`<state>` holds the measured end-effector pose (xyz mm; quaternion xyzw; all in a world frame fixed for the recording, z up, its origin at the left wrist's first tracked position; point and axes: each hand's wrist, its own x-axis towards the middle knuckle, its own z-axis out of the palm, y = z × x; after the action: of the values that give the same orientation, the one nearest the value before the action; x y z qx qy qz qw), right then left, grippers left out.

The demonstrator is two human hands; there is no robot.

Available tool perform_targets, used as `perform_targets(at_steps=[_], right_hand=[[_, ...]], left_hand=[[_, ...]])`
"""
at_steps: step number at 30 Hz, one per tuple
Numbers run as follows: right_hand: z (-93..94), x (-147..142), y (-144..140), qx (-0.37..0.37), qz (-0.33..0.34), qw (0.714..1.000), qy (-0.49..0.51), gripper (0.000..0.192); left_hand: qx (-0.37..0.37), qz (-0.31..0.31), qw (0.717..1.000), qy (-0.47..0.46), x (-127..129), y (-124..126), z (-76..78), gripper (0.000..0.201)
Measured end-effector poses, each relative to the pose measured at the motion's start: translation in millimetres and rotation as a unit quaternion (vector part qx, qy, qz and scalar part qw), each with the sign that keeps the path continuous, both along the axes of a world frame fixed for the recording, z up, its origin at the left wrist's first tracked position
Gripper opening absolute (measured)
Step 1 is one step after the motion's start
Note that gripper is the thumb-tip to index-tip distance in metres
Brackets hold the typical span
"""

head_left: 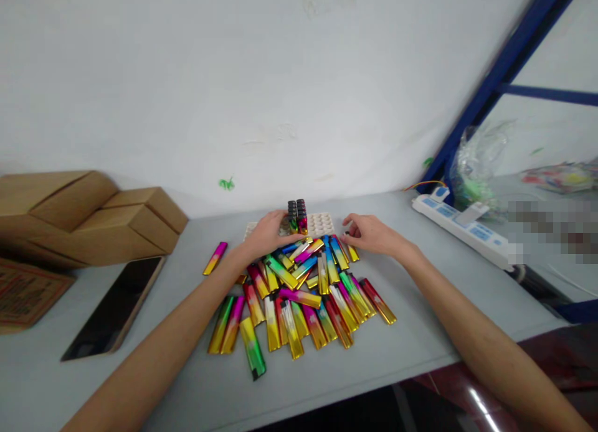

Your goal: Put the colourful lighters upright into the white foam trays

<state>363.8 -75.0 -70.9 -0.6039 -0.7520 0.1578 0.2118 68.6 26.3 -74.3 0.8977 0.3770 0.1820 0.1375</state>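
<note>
A loose pile of shiny lighters [306, 298] in gold blended with pink, green, blue, red and silver lies on the table. Behind it, a pale tray with round holes [321, 223] holds several lighters standing upright [298, 217], their black tops up. My left hand [267, 235] rests at the tray's left part, thumb stretched toward the foot of the upright lighters and fingers apart from it; some fingertips are hidden. Just right of the tray, my right hand [367, 233] hovers by the pile's edge, fingers bent, with a gap between thumb and forefinger and nothing visible in it.
Cardboard boxes [88, 217] stand at the left, beside a dark flat phone or tablet [114, 307]. A white power strip [460, 230] lies at the right by a blue metal frame [486, 89] and a clear plastic bag [481, 164]. A white wall [299, 96] rises behind the table.
</note>
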Motion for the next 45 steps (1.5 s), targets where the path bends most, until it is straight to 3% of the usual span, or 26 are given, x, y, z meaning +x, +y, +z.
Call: perform_targets(at_steps=[5, 8, 10, 14, 17, 21, 23, 27, 32, 37, 45], right_hand=[[4.1, 6.3, -4.8, -0.002, -0.050, 0.998, 0.029, 0.018], [10.8, 8.9, -7.3, -0.002, -0.040, 0.987, 0.153, 0.023], [16.3, 6.3, -9.4, -0.029, -0.020, 0.962, 0.272, 0.033], [22.0, -10.1, -14.6, -0.078, 0.033, 0.878, 0.472, 0.038], [19.5, -24.6, -17.7, -0.128, 0.076, 0.829, 0.540, 0.037], [14.3, -38.1, -19.2, -0.210, 0.087, 0.794, 0.564, 0.051], [13.6, -42.6, -19.8, -0.222, 0.085, 0.793, 0.561, 0.058], [15.5, -48.8, -22.4, -0.192, 0.067, 0.801, 0.563, 0.052], [16.3, -52.0, -25.1, -0.205, 0.051, 0.765, 0.609, 0.050], [14.8, -53.0, -26.2, -0.192, 0.028, 0.750, 0.632, 0.050], [10.9, -59.9, -28.1, -0.172, -0.031, 0.779, 0.602, 0.040]], left_hand=[[0.003, -0.005, 1.000, -0.007, -0.8, 2.0, -2.5, 0.074], [0.008, -0.005, 1.000, -0.010, -0.8, 2.7, -3.5, 0.073], [0.007, -0.005, 1.000, -0.015, -0.6, 2.7, -3.8, 0.071], [0.006, -0.006, 1.000, -0.028, -0.3, 2.9, -4.5, 0.070], [0.007, -0.011, 0.999, -0.032, -0.5, 4.2, -6.2, 0.071], [0.011, -0.001, 1.000, -0.026, -0.7, 5.6, -8.4, 0.075], [0.012, -0.003, 1.000, -0.025, -0.4, 5.0, -7.8, 0.074], [0.013, -0.011, 1.000, -0.024, 0.6, 2.5, -4.2, 0.069], [0.010, 0.003, 1.000, -0.015, 1.4, 2.4, -2.5, 0.070], [0.017, -0.004, 1.000, -0.014, 1.8, 2.9, -2.9, 0.070], [0.022, -0.008, 1.000, -0.009, 1.4, 3.4, -3.1, 0.073]])
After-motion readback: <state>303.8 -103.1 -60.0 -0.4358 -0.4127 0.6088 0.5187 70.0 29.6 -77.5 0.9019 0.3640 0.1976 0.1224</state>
